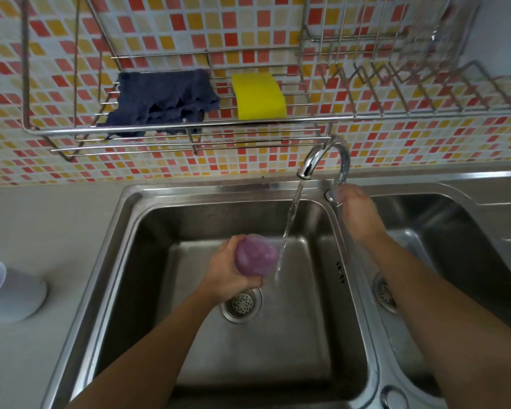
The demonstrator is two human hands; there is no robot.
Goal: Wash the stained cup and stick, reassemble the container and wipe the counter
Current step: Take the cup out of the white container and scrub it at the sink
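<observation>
- Stained cup (255, 258) at centre of frame, over the sink (189, 191) and above its drain, just left of the stream (289, 228) running from the tap (322, 156).
- Held in the left hand (229, 276), fingers (252, 281) curled under the purple body and thumb over the top; open end seemingly turned toward the water.
- Right hand (356, 215) up at the tap's base, right of centre; too blurred to tell whether gripping the handle or only touching it.
- Probably light, thin, translucent plastic: stiff enough to keep its shape, yet likely to flex under a hard squeeze.
- Wet, so likely slick; best taken round the middle of the body with a full wrap, not pinched at the rim.
- Small risk of breakage if dropped into the basin; more of a splash.
- White container (12, 293) on the bench (42, 225) at the left edge, well apart from the cup.
</observation>
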